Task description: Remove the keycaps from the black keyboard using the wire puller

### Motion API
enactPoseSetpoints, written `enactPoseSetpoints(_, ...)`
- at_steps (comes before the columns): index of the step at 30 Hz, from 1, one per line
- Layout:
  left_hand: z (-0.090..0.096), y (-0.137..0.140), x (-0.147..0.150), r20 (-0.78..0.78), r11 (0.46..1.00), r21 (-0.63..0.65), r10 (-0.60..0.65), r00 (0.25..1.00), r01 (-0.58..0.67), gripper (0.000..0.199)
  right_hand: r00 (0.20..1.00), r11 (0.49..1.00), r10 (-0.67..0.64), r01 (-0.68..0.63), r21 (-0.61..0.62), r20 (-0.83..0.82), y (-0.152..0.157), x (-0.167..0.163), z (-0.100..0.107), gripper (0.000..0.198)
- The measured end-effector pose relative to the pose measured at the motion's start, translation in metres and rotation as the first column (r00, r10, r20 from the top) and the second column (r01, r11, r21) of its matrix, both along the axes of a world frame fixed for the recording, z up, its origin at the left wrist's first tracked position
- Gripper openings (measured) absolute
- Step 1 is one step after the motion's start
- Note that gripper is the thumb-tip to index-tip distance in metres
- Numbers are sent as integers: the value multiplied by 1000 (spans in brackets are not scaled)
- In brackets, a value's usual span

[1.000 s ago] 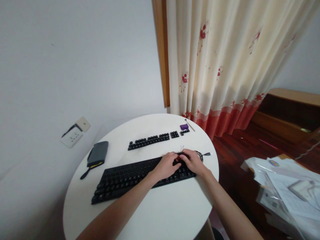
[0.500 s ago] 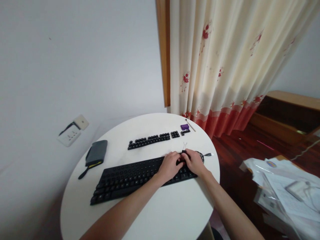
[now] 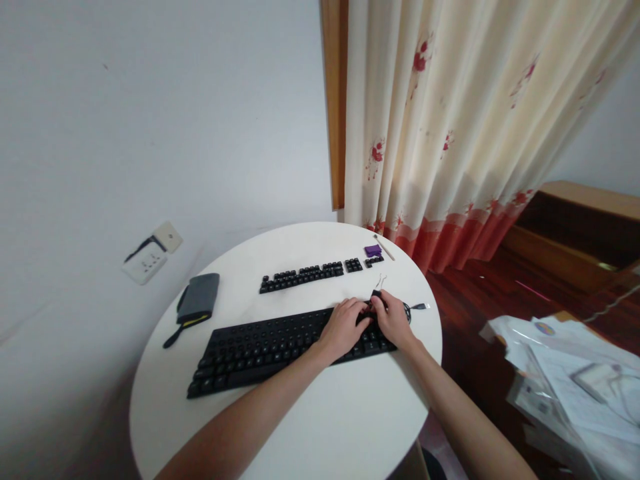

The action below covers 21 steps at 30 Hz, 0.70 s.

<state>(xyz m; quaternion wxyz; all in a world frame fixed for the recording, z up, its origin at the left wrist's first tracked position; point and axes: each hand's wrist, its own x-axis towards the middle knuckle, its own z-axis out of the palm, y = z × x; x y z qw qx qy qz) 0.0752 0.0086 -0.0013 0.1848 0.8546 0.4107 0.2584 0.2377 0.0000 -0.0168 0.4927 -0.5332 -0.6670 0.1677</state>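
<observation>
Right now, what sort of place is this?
Probably a room in a home: a floral curtain, a reddish wood floor and a small round white table with a keyboard on it.

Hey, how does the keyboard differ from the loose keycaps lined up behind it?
The keyboard is one long, broad piece; the keycaps are small and set out in separate groups. The keyboard has the left hand and right hand over its right part; the keycaps lie untouched. Both are black and rest on the white table.
</observation>
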Motion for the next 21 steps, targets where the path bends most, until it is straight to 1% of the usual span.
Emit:
enactPoseSetpoints(2, 2, -1, 0, 34, 1000, 1, 6, 999, -6, 12, 1000, 1000, -9, 9, 16, -8, -1, 0, 1, 28)
enactPoseSetpoints(5, 7, -5, -1, 63, 998, 28, 48, 997, -49, 17, 999, 1000, -2, 2, 11, -40, -2, 0, 3, 25)
enactPoseSetpoints(7, 10, -8, -1, 33, 996, 66, 56, 998, -58, 19, 998, 1000, 8, -9, -8, -55, -3, -1, 4, 24)
enactPoseSetpoints(10, 15, -13, 0, -83, 989, 142, 48, 995, -36, 15, 999, 1000, 7, -7, -17, -37, -3, -1, 5, 23)
enactPoseSetpoints(13, 16, -15, 1, -159, 977, 211, 64, 985, -30, 20, 1000, 1000, -5, 5, -11, -24, -3, 0, 6, 24)
enactPoseSetpoints(16, 17, -17, 1, -173, 961, 274, 92, 981, -41, 24, 999, 1000, -14, 13, -20, -46, -3, 0, 6, 26)
enactPoseSetpoints(21, 18, -19, 1, -133, 925, 372, 134, 982, -76, 29, 997, 999, -3, -1, -47, -84, -3, 0, 7, 26)
